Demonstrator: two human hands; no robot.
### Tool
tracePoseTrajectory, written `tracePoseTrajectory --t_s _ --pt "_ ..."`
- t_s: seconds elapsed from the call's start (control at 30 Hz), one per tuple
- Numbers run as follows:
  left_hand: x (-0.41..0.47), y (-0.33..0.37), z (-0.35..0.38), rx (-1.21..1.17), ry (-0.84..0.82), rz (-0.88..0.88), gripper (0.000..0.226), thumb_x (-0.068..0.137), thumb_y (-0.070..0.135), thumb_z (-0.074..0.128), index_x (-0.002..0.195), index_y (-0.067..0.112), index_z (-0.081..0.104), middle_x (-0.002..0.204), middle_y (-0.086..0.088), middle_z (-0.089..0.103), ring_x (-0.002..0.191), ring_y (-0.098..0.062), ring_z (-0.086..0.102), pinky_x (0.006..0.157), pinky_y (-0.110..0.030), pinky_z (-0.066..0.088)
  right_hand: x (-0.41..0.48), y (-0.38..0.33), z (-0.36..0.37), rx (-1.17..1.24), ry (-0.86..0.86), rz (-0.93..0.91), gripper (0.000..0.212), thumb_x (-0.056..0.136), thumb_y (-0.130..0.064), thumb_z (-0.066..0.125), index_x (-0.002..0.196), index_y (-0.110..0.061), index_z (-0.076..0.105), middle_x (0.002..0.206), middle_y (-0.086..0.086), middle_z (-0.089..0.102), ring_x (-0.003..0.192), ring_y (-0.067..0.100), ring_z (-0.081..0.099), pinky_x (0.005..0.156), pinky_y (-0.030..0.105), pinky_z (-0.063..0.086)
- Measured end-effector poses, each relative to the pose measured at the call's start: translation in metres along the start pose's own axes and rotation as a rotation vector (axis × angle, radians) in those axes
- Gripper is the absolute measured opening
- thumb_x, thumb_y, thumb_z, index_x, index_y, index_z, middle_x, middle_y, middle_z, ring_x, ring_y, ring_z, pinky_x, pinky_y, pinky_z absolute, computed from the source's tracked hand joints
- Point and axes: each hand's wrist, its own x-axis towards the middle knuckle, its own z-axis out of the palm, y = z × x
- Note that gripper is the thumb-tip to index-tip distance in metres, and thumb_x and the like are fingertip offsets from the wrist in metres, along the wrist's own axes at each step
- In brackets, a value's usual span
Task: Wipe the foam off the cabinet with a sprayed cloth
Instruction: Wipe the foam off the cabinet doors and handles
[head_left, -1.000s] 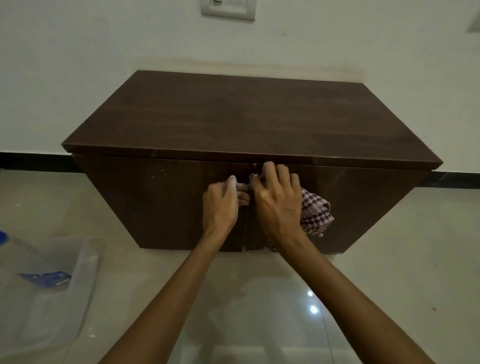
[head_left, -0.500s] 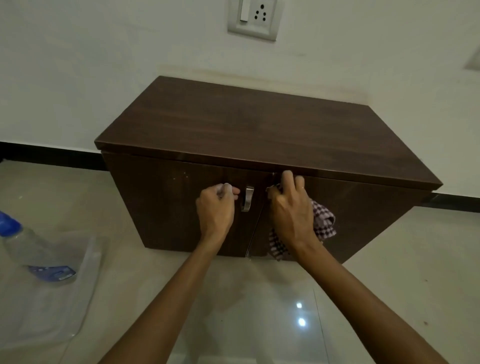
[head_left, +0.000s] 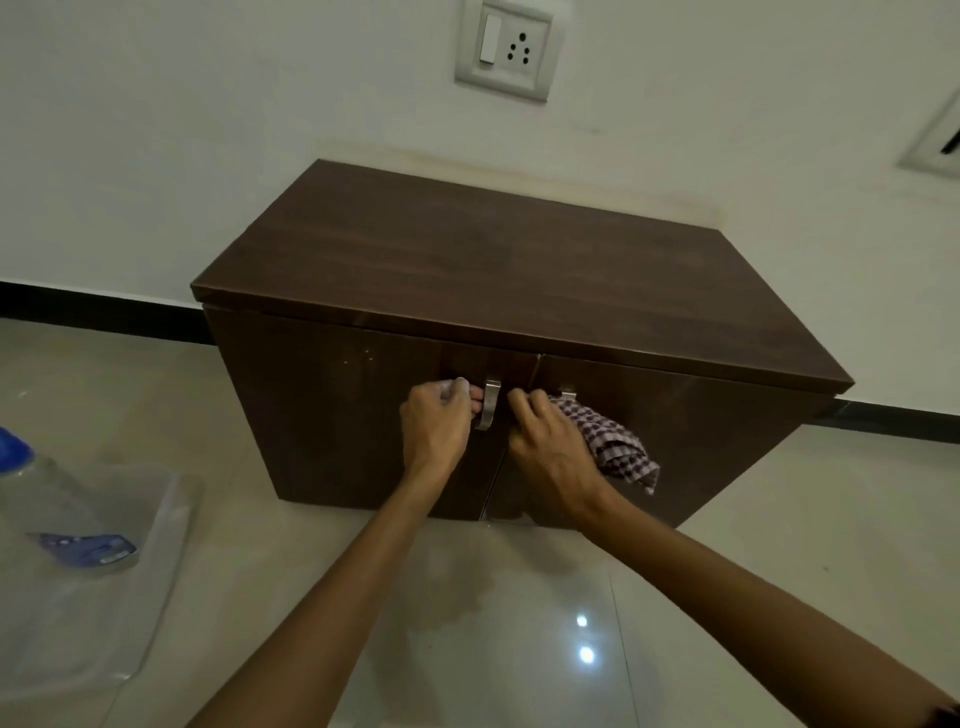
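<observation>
Cabinet (head_left: 498, 270) on floor against wall. Left hand (head_left: 435, 428): fingers curled, tips touching the left door's metal handle (head_left: 489, 404). Right hand (head_left: 550, 447): fingers closed round checked cloth (head_left: 618, 447), pressed to right door front

left hand (head_left: 435, 422) fisted, right hand (head_left: 549, 441) clenched

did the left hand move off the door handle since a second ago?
Yes. The left hand shifted left along the cabinet front, uncovering the handle; fingertips still touch it.
</observation>
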Motion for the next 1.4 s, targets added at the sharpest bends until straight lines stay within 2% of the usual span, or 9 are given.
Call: tracePoseTrajectory --t_s 0.13,0.3,0.53,0.7,0.83,1.0,1.23,1.3,1.4 --pt "-0.001 0.002 0.0 -0.03 0.002 -0.02 0.028 0.095 0.019 0.041 0.095 0.007 0.067 0.087 -0.004 0.066 0.081 -0.015 0.063 0.074 -0.024 0.05 0.004 0.013 -0.01 0.048 0.169 0.12 0.026 0.055 -0.012 0.085 0.076 -0.008 0.072 0.092 0.01 0.062 0.079 0.018 0.037 0.051 0.021 0.044" --pt "-0.002 0.002 -0.002 -0.042 -0.001 -0.027 0.029 0.096 0.019 0.04 0.098 0.006 0.066 0.086 -0.003 0.065 0.08 -0.014 0.063 0.078 -0.026 0.051 -0.006 -0.007 0.012 0.003 -0.017 -0.07 0.037 0.029 -0.025 0.092 0.061 -0.022 0.074 0.101 0.004 0.068 0.091 0.02 0.047 0.059 0.023 0.053" --pt "-0.003 0.0 0.001 -0.062 0.021 -0.028 0.028 0.095 0.018 0.041 0.092 0.007 0.067 0.086 -0.009 0.068 0.076 -0.015 0.064 0.082 -0.032 0.052 -0.001 0.044 -0.017 0.232 0.342 0.095 0.018 0.075 -0.011 0.073 0.091 -0.009 0.064 0.091 0.002 0.052 0.077 0.012 0.05 0.059 0.027 0.05" --pt "-0.001 -0.004 0.003 -0.077 0.063 -0.031 0.03 0.096 0.019 0.041 0.095 0.005 0.067 0.085 -0.01 0.069 0.079 -0.019 0.065 0.08 -0.032 0.052 -0.021 0.08 0.015 -0.041 0.587 -0.344 0.022 0.098 -0.01 0.04 0.113 -0.013 0.055 0.109 0.01 0.047 0.095 0.023 0.048 0.081 0.033 0.042" --pt "0.002 -0.005 0.002 -0.083 0.047 -0.027 0.029 0.096 0.018 0.04 0.096 0.004 0.066 0.084 -0.009 0.068 0.078 -0.018 0.065 0.076 -0.027 0.051 -0.055 0.12 0.041 -0.034 0.744 0.19 0.026 0.088 -0.017 0.053 0.113 -0.022 0.051 0.112 0.006 0.045 0.1 0.026 0.044 0.085 0.037 0.033" --pt "-0.002 -0.004 0.003 -0.054 0.066 -0.009 0.028 0.096 0.017 0.041 0.079 0.015 0.065 0.072 -0.001 0.064 0.073 -0.013 0.063 0.077 -0.027 0.051 -0.064 0.105 0.047 0.473 0.909 1.079 0.042 0.078 0.004 0.045 0.111 -0.022 0.044 0.116 0.002 0.035 0.11 0.021 0.035 0.093 0.028 0.033" --pt "-0.007 -0.001 0.004 -0.028 0.092 -0.011 0.028 0.095 0.018 0.042 0.077 0.019 0.063 0.073 0.0 0.064 0.077 -0.017 0.064 0.082 -0.034 0.051 -0.035 0.078 0.041 0.166 0.718 0.235 0.03 0.082 -0.011 0.055 0.111 -0.019 0.053 0.111 0.008 0.044 0.101 0.025 0.043 0.083 0.034 0.039" --pt "-0.01 0.002 0.004 0.027 0.085 0.03 0.026 0.095 0.019 0.043 0.082 0.017 0.065 0.074 0.0 0.064 0.079 -0.017 0.063 0.075 -0.029 0.05 -0.048 0.098 0.036 0.151 0.727 0.283 0.02 0.089 -0.015 0.052 0.108 -0.017 0.057 0.111 0.008 0.046 0.102 0.026 0.044 0.083 0.035 0.044" --pt "-0.016 0.011 0.002 0.182 0.106 0.18 0.021 0.093 0.02 0.047 0.086 0.016 0.066 0.074 -0.001 0.064 0.067 -0.006 0.057 0.06 -0.017 0.044 -0.069 0.108 0.027 0.471 0.83 0.822 0.026 0.086 -0.003 0.045 0.099 -0.005 0.068 0.112 0.013 0.051 0.105 0.031 0.05 0.084 0.05 0.052"
